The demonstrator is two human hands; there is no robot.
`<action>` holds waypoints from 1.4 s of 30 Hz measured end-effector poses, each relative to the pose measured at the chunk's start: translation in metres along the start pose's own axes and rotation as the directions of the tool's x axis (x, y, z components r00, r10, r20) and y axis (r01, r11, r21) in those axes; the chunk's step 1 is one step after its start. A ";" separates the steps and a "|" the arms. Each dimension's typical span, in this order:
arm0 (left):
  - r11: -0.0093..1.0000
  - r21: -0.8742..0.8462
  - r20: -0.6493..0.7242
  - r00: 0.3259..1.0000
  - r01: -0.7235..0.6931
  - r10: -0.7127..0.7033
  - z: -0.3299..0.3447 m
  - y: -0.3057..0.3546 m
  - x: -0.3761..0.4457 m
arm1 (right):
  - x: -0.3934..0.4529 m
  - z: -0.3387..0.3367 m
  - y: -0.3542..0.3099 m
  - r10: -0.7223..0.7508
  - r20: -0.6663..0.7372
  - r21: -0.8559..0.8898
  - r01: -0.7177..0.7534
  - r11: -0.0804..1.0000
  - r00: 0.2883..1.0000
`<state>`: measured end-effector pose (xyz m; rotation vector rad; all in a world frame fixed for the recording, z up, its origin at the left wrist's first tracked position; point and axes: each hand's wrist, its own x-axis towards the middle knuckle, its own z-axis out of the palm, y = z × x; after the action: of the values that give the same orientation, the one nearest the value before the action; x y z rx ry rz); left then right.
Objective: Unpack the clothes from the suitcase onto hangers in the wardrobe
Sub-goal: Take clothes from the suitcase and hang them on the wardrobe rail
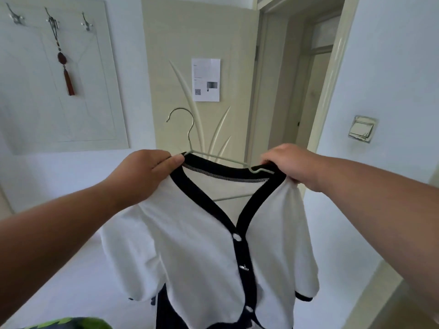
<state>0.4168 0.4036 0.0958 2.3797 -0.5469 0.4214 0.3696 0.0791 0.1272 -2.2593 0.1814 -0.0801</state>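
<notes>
A white short-sleeved cardigan [197, 252] with black trim and white buttons hangs in the air before me. A pale green hanger [221, 159] with a metal hook sits inside its neckline; the hook points up and left. My left hand [145, 173] pinches the black collar at the left shoulder. My right hand [293, 165] grips the collar and the hanger's end at the right shoulder. A dark garment shows below the cardigan's hem. No suitcase or wardrobe is in view.
A cream door [202, 55] with a paper notice [206, 79] stands straight ahead. An open doorway [299, 74] lies to its right. A wall panel with hooks and a red tassel [66, 72] hangs at left. A green patterned thing [69, 323] shows at the bottom left.
</notes>
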 end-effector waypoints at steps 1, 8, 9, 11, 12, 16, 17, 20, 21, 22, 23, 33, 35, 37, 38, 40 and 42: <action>1.000 0.019 -0.011 1.000 -0.007 0.008 0.000 -0.003 0.001 | -0.002 -0.001 -0.001 0.004 0.014 0.018 -0.005 1.000 1.000; 0.986 -0.074 0.091 0.984 -0.147 0.154 0.013 -0.009 0.029 | -0.027 0.017 -0.002 -0.045 0.108 -0.300 0.076 0.951 0.993; 0.981 -0.109 0.115 0.978 -0.160 0.172 0.016 -0.011 0.035 | -0.030 0.016 -0.001 -0.078 0.049 -0.310 0.090 0.947 0.996; 0.972 -0.153 0.151 0.968 -0.178 0.201 0.020 -0.019 0.047 | -0.040 0.009 -0.002 -0.131 -0.037 -0.360 0.109 0.927 0.991; 0.968 -0.158 0.173 0.960 -0.194 0.220 0.022 -0.024 0.052 | -0.045 0.004 -0.001 -0.159 -0.059 -0.405 0.122 0.906 0.986; 0.951 -0.207 0.234 0.932 -0.232 0.278 0.038 -0.030 0.066 | -0.070 -0.019 0.005 -0.200 -0.110 -0.551 0.108 0.828 0.974; 0.944 -0.224 0.240 0.925 -0.243 0.295 0.045 -0.027 0.067 | -0.078 -0.026 0.009 -0.184 -0.134 -0.572 0.076 0.816 0.974; 0.921 -0.292 0.264 0.903 -0.260 0.338 0.063 -0.007 0.064 | -0.101 -0.043 0.020 -0.154 -0.208 -0.578 0.006 0.816 0.966; 0.902 -0.333 0.275 0.887 -0.275 0.372 0.070 0.003 0.060 | -0.109 -0.047 0.023 -0.157 -0.247 -0.559 -0.008 0.829 0.956; 0.875 -0.375 0.286 0.859 -0.308 0.425 0.079 0.015 0.056 | -0.117 -0.052 0.026 -0.157 -0.289 -0.524 -0.019 0.851 0.944; 0.844 -0.402 0.287 0.827 -0.354 0.483 0.089 0.028 0.051 | -0.126 -0.056 0.029 -0.152 -0.321 -0.491 -0.027 0.871 0.935; 0.797 -0.346 0.248 0.770 -0.495 0.587 0.145 0.165 0.019 | -0.272 -0.167 0.092 0.268 -0.415 -0.321 -0.416 0.851 0.869; 0.776 -0.255 0.288 0.720 -0.577 0.631 0.152 0.200 -0.002 | -0.300 -0.179 0.101 0.255 -0.479 -0.198 -0.387 0.901 0.840; 0.761 -0.234 0.306 0.697 -0.606 0.649 0.159 0.239 -0.024 | -0.323 -0.191 0.102 0.189 -0.561 -0.159 -0.329 0.931 0.806; 0.756 -0.260 0.298 0.694 -0.601 0.655 0.163 0.258 -0.035 | -0.335 -0.198 0.102 0.157 -0.597 -0.137 -0.293 0.946 0.787; 0.748 -0.360 0.272 0.704 -0.558 0.656 0.168 0.298 -0.055 | -0.358 -0.212 0.103 0.146 -0.609 -0.105 -0.261 0.960 0.780; 0.726 -0.473 0.247 0.715 -0.499 0.653 0.170 0.336 -0.071 | -0.387 -0.226 0.108 0.200 -0.522 -0.206 -0.350 0.914 0.829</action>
<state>0.2193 0.0754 0.1167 1.8629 -1.4710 0.0649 -0.0503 -0.0998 0.1907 -2.4389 0.8477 -0.5080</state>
